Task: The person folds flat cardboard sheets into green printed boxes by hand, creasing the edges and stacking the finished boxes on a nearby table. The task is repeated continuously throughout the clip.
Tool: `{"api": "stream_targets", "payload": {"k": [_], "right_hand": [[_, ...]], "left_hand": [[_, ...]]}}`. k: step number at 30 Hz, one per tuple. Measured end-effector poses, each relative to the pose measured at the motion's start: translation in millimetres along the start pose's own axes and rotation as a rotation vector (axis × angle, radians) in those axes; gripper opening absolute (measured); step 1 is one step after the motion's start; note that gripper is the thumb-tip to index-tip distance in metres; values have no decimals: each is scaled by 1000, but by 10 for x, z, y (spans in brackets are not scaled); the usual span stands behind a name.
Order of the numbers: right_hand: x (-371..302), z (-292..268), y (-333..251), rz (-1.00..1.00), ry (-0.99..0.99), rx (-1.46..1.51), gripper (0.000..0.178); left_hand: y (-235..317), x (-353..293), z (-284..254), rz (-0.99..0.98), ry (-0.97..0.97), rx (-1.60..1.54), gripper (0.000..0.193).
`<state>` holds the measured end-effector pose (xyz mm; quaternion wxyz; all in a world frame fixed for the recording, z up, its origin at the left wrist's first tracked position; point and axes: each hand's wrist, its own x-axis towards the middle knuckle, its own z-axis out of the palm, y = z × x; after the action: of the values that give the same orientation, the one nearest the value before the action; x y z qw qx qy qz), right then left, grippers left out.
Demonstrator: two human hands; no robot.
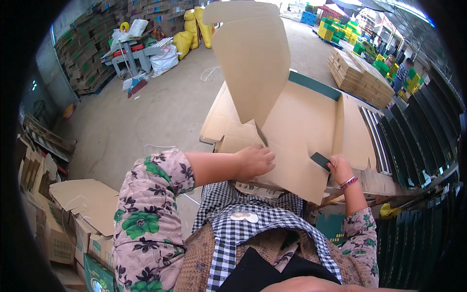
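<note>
A partly folded cardboard box (304, 117), brown inside with a dark green outer face, lies in front of me on a work stand. One long flap (253, 58) rises upright at its far left. My left hand (256, 160) is closed at the near left corner, its fingers curled on a small folded flap; the fingertips are partly hidden. With my right hand (340, 169) I pinch a small dark green tab (319, 161) at the near right corner. The right side panel (352, 131) leans outward, and the far wall (315, 85) stands up.
Metal rollers (377, 138) run along the right, beside a row of dark green box blanks (408, 136). Flat cardboard stacks (360, 78) lie beyond. Cartons (82, 204) crowd the lower left. Yellow sacks (184, 44) and a grey machine (131, 56) stand far left. A person (402, 75) is far right.
</note>
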<state>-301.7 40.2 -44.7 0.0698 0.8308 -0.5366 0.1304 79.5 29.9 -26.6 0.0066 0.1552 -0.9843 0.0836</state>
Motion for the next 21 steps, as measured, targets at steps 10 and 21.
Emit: {"api": "stream_targets", "payload": {"k": [10, 21], "right_hand": [[42, 37, 35, -23, 2, 42, 11], [-68, 46, -159, -5, 51, 65, 14]], "left_hand": [[-866, -45, 66, -217, 256, 563, 35], [-498, 575, 105, -391, 208, 288, 8]]}}
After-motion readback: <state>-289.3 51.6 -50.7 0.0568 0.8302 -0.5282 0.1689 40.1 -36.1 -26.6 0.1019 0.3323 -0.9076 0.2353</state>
